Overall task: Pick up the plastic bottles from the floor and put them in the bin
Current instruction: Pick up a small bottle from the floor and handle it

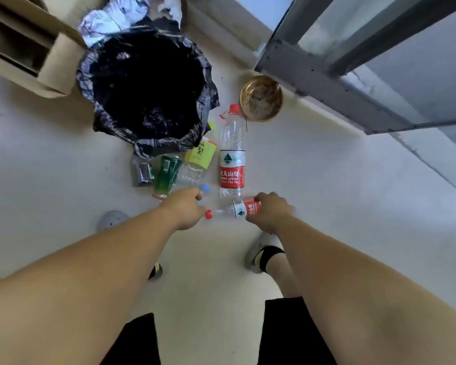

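head view: "spring" on red-labelled big bottle (231, 154)

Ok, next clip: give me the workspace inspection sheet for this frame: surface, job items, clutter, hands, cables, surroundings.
Surface: pale floor, bare apart from the items below.
Job's things: bin with black liner, open, contents too dark to tell. Large red-label bottle lies on the floor beside it. Yellow-label bottle, green bottle and dark bottle lie clustered at the bin's near edge.
Clutter: brass-coloured dish; cardboard box; crumpled plastic behind the bin.
Hands: right hand grips small red-cap bottle; left hand closes on blue-cap bottle.
Cables: nothing seen.
Surroundings: metal door frame at right.
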